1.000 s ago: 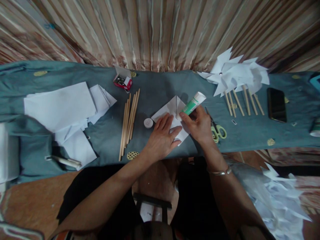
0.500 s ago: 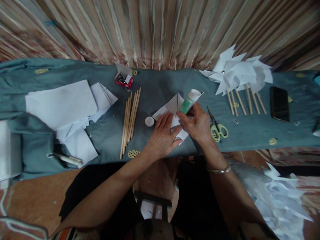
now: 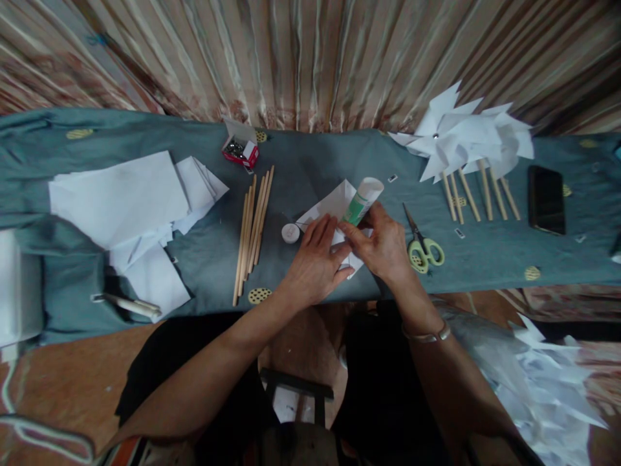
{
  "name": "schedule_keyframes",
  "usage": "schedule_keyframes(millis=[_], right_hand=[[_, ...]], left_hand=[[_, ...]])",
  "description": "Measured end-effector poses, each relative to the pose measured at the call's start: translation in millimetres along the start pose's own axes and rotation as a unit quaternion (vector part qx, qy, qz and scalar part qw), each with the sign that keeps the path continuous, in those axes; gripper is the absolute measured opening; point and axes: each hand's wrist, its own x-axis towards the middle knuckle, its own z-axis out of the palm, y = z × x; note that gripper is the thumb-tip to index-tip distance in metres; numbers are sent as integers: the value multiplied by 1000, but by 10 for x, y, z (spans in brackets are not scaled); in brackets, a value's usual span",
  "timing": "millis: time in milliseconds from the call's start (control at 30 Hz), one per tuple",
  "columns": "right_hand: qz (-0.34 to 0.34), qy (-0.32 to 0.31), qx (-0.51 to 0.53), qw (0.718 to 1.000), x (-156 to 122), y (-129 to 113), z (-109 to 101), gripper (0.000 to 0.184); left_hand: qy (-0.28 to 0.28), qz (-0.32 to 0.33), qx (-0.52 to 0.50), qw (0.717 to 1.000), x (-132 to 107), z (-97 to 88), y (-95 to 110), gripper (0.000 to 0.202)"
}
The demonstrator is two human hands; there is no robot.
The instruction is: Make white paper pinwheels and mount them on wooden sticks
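A folded white paper (image 3: 326, 206) lies on the cloth in front of me, partly covered by both hands. My left hand (image 3: 317, 262) rests flat on its left side, fingers stretched out and pressing it down. In my right hand (image 3: 381, 244) is a green and white glue stick (image 3: 359, 202), gripped near its lower end and tilted over the paper. Its tip is hidden behind the fingers. A round white cap (image 3: 290, 233) sits just left of the paper. Green-handled scissors (image 3: 423, 246) lie right of my right hand.
Several wooden sticks (image 3: 253, 233) lie left of the cap, below an open red box of pins (image 3: 240, 150). White paper sheets (image 3: 121, 200) are piled at left. Paper pinwheels (image 3: 466, 139) and a phone (image 3: 546, 199) are at right. More pinwheels in a bag (image 3: 543, 382) stand lower right.
The glue stick in my right hand has shifted slightly left and down over the paper. My left hand stays in place on the paper.
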Motion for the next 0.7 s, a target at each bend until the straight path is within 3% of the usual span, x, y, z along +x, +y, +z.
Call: schedule_keyframes(millis=[700], right_hand=[[-5, 8, -5, 1000, -103, 128, -123, 35]], left_hand=[[-12, 4, 5, 1000, -3, -27, 1, 49]])
